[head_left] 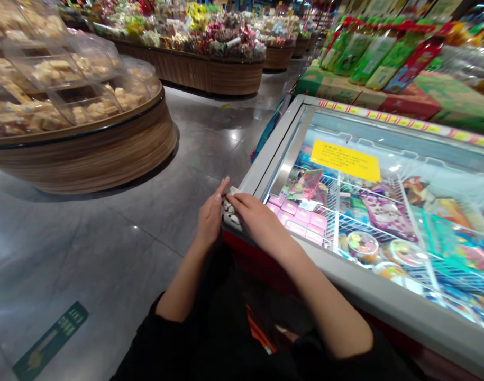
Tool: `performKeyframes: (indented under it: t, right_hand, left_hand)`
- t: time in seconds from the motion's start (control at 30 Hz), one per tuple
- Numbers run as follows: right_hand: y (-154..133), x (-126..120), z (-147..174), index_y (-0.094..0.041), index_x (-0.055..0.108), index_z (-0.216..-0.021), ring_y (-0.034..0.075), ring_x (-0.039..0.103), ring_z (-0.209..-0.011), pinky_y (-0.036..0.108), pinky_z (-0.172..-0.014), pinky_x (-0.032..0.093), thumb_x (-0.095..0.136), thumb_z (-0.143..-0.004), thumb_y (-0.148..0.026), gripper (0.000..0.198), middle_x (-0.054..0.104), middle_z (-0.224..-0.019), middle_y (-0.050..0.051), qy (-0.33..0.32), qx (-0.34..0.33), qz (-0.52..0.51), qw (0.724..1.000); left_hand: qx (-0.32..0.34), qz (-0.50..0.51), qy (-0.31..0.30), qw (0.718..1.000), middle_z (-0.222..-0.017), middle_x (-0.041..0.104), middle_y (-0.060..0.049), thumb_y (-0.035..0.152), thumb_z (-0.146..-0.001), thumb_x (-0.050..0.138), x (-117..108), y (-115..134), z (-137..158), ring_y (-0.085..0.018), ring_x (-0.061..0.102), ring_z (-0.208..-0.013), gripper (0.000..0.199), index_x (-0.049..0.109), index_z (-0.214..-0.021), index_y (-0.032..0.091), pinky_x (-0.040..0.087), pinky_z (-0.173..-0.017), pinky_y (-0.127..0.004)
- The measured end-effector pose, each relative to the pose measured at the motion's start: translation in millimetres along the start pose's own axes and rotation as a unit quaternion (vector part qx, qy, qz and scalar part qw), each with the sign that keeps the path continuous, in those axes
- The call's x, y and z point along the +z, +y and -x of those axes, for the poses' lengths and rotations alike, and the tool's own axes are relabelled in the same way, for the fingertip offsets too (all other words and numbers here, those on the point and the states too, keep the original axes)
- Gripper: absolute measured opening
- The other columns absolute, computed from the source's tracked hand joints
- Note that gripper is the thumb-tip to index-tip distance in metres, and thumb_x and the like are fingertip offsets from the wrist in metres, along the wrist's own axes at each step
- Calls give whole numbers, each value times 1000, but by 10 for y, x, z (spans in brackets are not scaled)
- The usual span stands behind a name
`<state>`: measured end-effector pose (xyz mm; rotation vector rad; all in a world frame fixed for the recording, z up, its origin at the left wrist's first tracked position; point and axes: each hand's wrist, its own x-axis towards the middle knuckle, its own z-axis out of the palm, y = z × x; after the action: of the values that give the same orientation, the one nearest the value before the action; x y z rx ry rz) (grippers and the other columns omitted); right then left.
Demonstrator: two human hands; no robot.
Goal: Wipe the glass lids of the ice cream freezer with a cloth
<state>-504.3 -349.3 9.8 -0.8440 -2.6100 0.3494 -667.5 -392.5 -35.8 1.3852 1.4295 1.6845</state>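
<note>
At the near left corner of the chest freezer, a crumpled whitish cloth is bunched between my hands. My right hand presses down on the cloth from the right, with its fingers curled over it. Against the cloth's left side rests my left hand, its fingers stretched out and pointing away from me. Part of the cloth is hidden under the right fingers. Beneath the glass, close to my right hand, lie several pink boxes.
A yellow sign lies on the freezer glass, over wire baskets of frozen packs. Cartons with green bottles stand behind it. To the left is a rounded wooden display stand of packaged food. A green exit sign marks the grey floor.
</note>
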Motion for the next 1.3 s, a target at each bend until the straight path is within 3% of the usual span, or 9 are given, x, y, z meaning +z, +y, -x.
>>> performKeyframes:
  t: [0.17,0.4,0.53,0.7,0.87,1.03,1.17,1.3]
  right_hand:
    - [258,16,-66,-25,62,-152,28,50,-153,52,-124,48,49,-105,-12,51,61,-158,13,51,50,-5,997]
    - [-145,69,305,-26,60,-155,28,55,-150,51,-126,48,49,-101,-4,60,62,-158,11,10,-9,-15,1000]
    - [12,61,-6,-13,62,-152,26,52,-153,47,-128,44,48,-105,-9,50,58,-161,17,-11,12,-18,1000]
    - [406,-57,-291,-17,63,-152,27,49,-155,50,-129,42,49,-105,-9,50,58,-161,16,14,57,5,998]
    - [164,-37,69,-16,62,-153,28,52,-153,52,-128,44,48,-102,-6,54,58,-161,16,-1,3,-11,1000]
    - [-203,-2,414,-23,59,-157,30,54,-151,54,-127,46,49,-94,0,67,59,-160,12,-11,-38,-15,999]
    - [-128,-119,681,-25,56,-159,29,56,-149,55,-124,51,45,-95,2,70,61,-158,11,3,-47,-16,999]
    - [-48,-186,935,-29,48,-164,30,58,-147,58,-121,54,47,-99,0,72,60,-159,11,46,-3,-7,999]
  left_hand:
    - [-9,13,4,1000,-159,62,-4,61,-111,43,-49,-76,65,-27,50,-155,53,70,-145,31,33,-135,-49]
    - [-14,-6,7,1000,-156,64,-8,64,-110,40,-53,-18,112,-30,52,-153,60,70,-144,25,35,-134,-49]
    - [11,-8,-9,1000,-158,62,-8,60,-112,40,33,16,91,-29,53,-153,58,68,-147,23,35,-134,-49]
    - [24,-46,-12,999,-160,60,-8,54,-115,38,-29,62,101,-26,49,-155,55,66,-150,22,34,-135,-43]
    - [0,-51,17,999,-160,60,-7,59,-113,38,-176,35,177,-29,49,-156,58,68,-148,22,32,-135,-44]
    - [1,-50,13,999,-160,60,-8,60,-113,36,-119,32,205,-27,49,-155,61,67,-148,21,33,-135,-43]
    - [17,-46,-16,999,-162,58,-9,54,-115,35,-49,108,219,-27,48,-156,59,66,-151,19,33,-135,-42]
    - [9,-30,-44,999,-160,60,-6,51,-115,37,8,96,285,-27,51,-154,54,66,-150,22,36,-134,-44]
